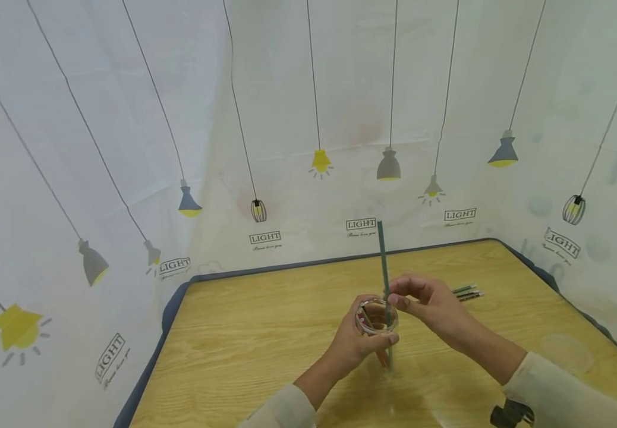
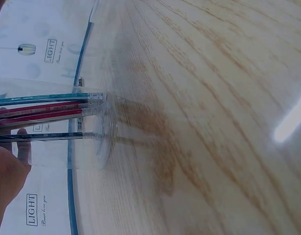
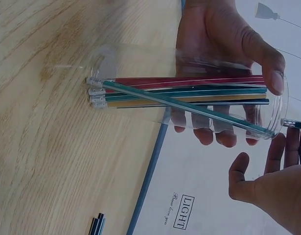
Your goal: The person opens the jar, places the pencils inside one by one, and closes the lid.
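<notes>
Green pencil (image 1: 383,255): one, upright with a slight lean, at the mouth of a clear jar (image 3: 145,63) above the table (image 1: 244,333). Its lower, silvery end sits right by the rim; you cannot tell from these views whether it is past the edge.

Right hand (image 1: 433,304): yours, thumb and fingertips closed in a narrow pinch on the pencil's low part, nearly all its length rising above them.

Left hand (image 1: 355,340): yours, wrapped about the jar's upper wall, thumb on the near side by the rim, fingers round the other. Whether the base touches the table is hard to tell.

Handling, pencil: should prove light, stiff and smooth, apt to roll between your fingertips. A low hold suits steering the lower end, though the long shaft may sway; pinch lightly and squarely across it.

Handling, jar: looks stiff and slick — glass or hard plastic, unclear which — so treat it as breakable. Take it round the wall, below the rim, keeping your thumb off the mouth.

Contents: several pencils (image 3: 214,91), red, green and dark, silvery ends down, likely to slide and rattle if you tip the jar.

Loose pencils (image 1: 467,292): a small group, lying on the table beyond your right hand.
</notes>
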Demonstrator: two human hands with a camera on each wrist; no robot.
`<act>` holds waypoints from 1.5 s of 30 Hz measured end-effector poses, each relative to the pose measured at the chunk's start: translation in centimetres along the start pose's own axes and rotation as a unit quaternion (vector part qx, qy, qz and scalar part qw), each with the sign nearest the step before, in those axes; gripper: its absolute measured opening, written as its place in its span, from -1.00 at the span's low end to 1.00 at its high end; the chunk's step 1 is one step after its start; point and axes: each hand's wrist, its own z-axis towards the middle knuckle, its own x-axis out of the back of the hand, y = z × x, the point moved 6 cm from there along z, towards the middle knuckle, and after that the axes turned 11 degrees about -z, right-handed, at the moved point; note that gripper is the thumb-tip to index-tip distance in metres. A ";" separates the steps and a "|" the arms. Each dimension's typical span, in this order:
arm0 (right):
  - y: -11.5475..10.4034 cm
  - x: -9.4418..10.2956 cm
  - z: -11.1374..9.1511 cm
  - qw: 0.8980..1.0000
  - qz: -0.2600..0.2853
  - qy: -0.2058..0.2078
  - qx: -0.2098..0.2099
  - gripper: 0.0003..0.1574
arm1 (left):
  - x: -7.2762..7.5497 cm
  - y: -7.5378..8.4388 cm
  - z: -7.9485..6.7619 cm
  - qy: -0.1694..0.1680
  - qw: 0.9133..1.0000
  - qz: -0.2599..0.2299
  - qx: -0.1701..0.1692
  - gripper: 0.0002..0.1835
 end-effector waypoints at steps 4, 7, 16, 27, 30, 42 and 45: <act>0.6 0.3 -0.2 1.000 -0.015 0.008 -0.006 -0.66 | -0.3 0.1 0.0 -0.007 1.000 -0.004 0.001 -0.26; 1.0 0.7 -0.4 1.000 -0.022 0.015 -0.012 -0.64 | -0.5 0.2 0.0 -0.012 1.000 0.001 0.000 -0.24; 1.5 1.7 -0.8 0.999 -0.022 0.022 -0.021 -0.61 | -0.2 0.2 -0.1 -0.004 1.000 0.009 -0.005 -0.25; 2.1 2.9 -0.8 0.998 -0.055 0.026 -0.030 -0.62 | -0.2 0.3 -0.1 0.001 1.000 -0.007 0.000 -0.23; 2.3 3.4 -0.8 0.995 -0.090 0.030 -0.029 -0.63 | -0.1 0.3 -0.1 0.001 1.000 -0.005 -0.001 -0.24; 6.5 7.0 -0.4 0.972 -0.225 0.050 -0.045 -0.62 | 0.1 0.4 -0.2 -0.002 1.000 -0.006 -0.009 -0.21; 7.7 8.1 -0.4 0.965 -0.252 0.055 -0.047 -0.61 | 0.1 0.3 -0.1 -0.004 1.000 -0.011 -0.006 -0.21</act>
